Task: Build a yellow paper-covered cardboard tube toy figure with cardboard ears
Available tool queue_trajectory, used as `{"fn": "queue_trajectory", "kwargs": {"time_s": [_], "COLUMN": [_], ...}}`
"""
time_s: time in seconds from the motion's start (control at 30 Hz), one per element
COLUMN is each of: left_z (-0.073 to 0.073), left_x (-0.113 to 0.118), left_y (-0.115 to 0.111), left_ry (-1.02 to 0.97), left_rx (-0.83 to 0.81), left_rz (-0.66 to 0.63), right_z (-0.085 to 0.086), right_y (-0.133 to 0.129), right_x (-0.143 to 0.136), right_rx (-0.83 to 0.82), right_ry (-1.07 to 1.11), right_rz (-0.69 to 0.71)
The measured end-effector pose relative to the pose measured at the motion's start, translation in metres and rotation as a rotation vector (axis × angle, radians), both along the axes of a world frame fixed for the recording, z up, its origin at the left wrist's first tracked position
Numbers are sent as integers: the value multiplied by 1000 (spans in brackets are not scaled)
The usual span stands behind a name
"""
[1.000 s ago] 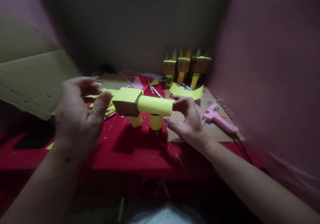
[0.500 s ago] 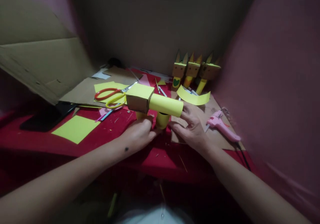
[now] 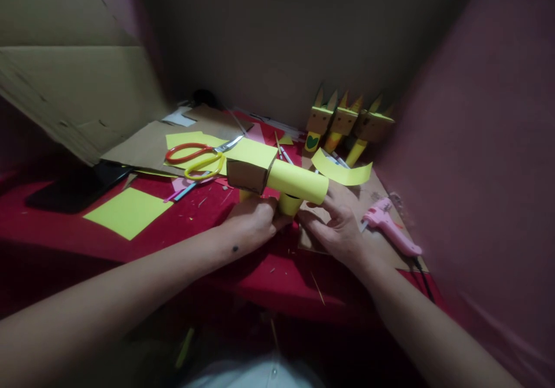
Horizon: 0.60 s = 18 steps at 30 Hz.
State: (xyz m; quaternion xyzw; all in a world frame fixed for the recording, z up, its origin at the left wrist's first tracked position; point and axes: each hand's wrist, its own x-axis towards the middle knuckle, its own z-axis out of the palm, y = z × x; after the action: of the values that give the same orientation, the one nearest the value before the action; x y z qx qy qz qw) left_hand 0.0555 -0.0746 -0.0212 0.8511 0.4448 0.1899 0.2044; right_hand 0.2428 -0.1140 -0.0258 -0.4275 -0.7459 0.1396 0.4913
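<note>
Your yellow model (image 3: 299,181) ran ten-to-four o'clock. Right hand (image 3: 342,227) met its four-o'clock end, left hand (image 3: 255,219) seven; hidden fingers, clamped or not, I couldn't tell.

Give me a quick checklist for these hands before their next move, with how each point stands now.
1. Left hand down by the paper legs: ok, though some fingers are hidden.
2. Right hand at the free end of the yellow tube: ok.
3. Tube firmly fixed to the box: cannot tell.
4. Pink glue gun out of both hands: ok, lying on the cardboard sheet.
5. Glue gun cool: cannot tell.
6. Red cloth free of scraps: not ok, bits lie on it.
</note>
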Motion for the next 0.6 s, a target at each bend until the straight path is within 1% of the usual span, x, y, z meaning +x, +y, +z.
{"fn": "queue_trajectory", "kwargs": {"time_s": [0.07,0.17,0.3,0.47,0.6], "left_z": [-1,-3,-5,1,6], "left_x": [1,-1,-7,-17,-27], "left_y": [0,1,1,-7,-19], "left_ry": [77,136,233,365,461], "left_rx": [6,6,-5,-32,-3], "left_rz": [20,32,30,25,46], "right_z": [-2,-3,-4,-6,-8], "right_y": [0,1,4,4,2], "right_x": [0,0,0,-1,-1], "right_rx": [-3,-17,64,47,-4], "right_ry": [8,29,42,82,105], "right_rz": [-15,-1,17,69,58]}}
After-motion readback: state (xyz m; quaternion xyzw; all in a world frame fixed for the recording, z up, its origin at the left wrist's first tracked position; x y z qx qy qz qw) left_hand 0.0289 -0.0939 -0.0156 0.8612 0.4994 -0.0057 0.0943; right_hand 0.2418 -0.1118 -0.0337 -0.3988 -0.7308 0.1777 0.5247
